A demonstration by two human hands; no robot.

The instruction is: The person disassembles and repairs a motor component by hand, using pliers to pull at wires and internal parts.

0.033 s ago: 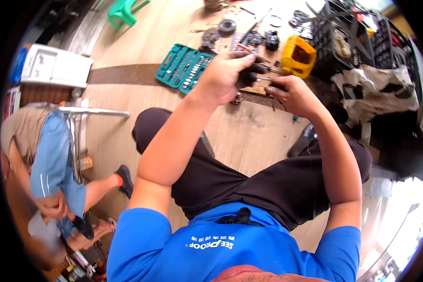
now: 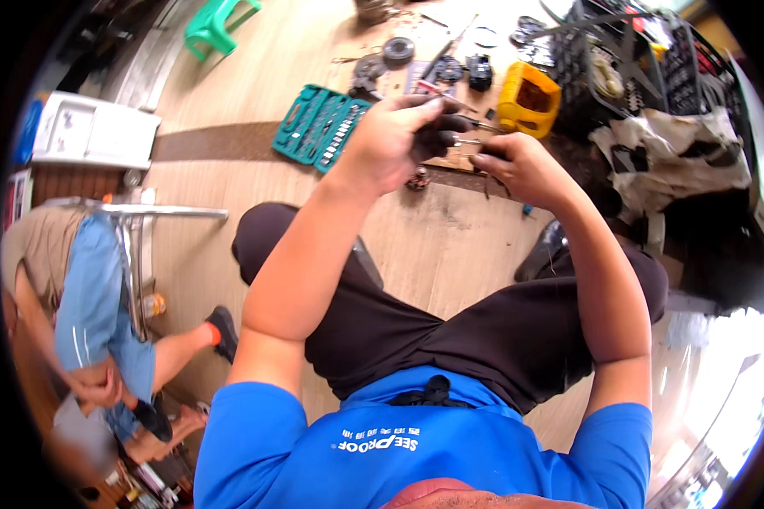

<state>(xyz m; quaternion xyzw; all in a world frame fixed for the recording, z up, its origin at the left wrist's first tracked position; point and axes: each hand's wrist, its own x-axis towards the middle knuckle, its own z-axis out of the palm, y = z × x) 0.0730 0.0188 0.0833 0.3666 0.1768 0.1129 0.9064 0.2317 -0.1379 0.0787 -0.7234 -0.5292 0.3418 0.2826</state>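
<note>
Out in front of me, above the floor, my left hand (image 2: 392, 140) is closed, its blackened fingers curled round something dark that I cannot make out. Thin metal shafts (image 2: 469, 142) stick out from it toward the right. Close by, my right hand (image 2: 525, 168) has its fingers pressed together in a pinch at the end of those shafts; what lies inside the pinch is hidden. Beyond both hands lie dark machine parts (image 2: 450, 69). A green socket tool case (image 2: 301, 127) lies unfolded left of my left hand. The yellow container (image 2: 528, 102) stands just past my right hand.
Black plastic crates (image 2: 594, 76) full of parts stand at the far right, with a stained whitish cloth (image 2: 675, 161) nearer. A green stool (image 2: 212, 30) is at the far left. Another person (image 2: 102, 288) sits on the left beside a metal-framed seat (image 2: 170, 209).
The whole view has shifted a little to the left. Both hands keep the same hold and nearly the same distance from each other.
</note>
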